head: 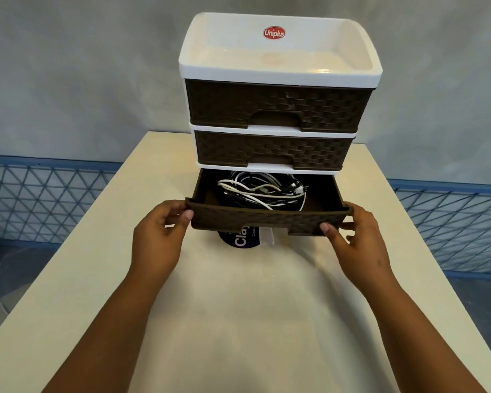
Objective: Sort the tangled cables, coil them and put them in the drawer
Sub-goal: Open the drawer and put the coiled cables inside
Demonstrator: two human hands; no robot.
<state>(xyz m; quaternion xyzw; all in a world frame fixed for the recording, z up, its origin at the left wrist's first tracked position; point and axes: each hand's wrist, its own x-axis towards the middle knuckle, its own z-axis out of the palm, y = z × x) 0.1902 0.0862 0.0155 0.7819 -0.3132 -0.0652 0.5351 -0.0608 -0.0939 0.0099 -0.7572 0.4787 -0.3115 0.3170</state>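
Bottom drawer [268,219] of a three-tier drawer unit [278,66] pulled out toward the near side, standing on a pale tabletop [238,307]. Inside, black and white cables [262,191] bundled in a loose heap toward the far middle of the drawer, some loops and plug ends riding higher than the rest. Left hand [159,236] at the drawer front's left corner, grip pinched on it between thumb and fingertips. Right hand [357,239] at the right corner, grip likewise clamped on the front panel, thumb on the face, fingers behind. Both upper drawers closed. Under the open drawer, a dark label [240,239] with white lettering and something white beside it, partly hidden.

Judged near the end of the task, with the drawer probably about to be slid shut. Main risks from here:

- Raised white loops catching on the frame edge above, jamming the drawer or dragging a cable out of its coil.
- Uneven push from the two corners, skewing the drawer in its runners and sticking it.
- A hard shove sliding the light unit toward the far edge of the tabletop.
- The items below snagging the drawer's underside.

Hard to tell whether each cable is properly coiled or merely heaped; loosely wound ones likely to spring back into a tangle.
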